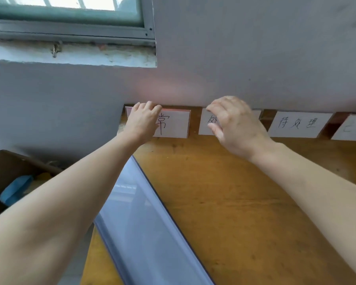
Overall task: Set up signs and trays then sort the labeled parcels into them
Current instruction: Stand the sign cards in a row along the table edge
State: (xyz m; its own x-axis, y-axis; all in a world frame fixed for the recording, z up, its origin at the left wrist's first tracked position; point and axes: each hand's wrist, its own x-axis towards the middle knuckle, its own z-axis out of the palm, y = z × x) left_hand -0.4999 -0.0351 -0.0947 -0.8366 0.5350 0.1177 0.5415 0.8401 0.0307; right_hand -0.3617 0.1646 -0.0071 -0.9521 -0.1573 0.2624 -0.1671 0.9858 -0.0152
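Where the wooden counter meets the grey wall, we list four white signs standing in a row, each bearing handwritten black characters.

- First sign, leftmost, pink-edged: our left hand holds it, fingers curled over its top edge.
- Second sign, just beside the first: our right hand sits in front of it, fingers bent, thumb apart from forefinger. We cannot tell whether it grips the card.
- Third sign and fourth sign, further right, untouched; the fourth is cut by the frame edge.
- Grey translucent panel: lies slantwise along the counter's left side, partly under our left forearm.
- Brown box, lower left, off the counter, with a blue item inside.
- Window, upper left.
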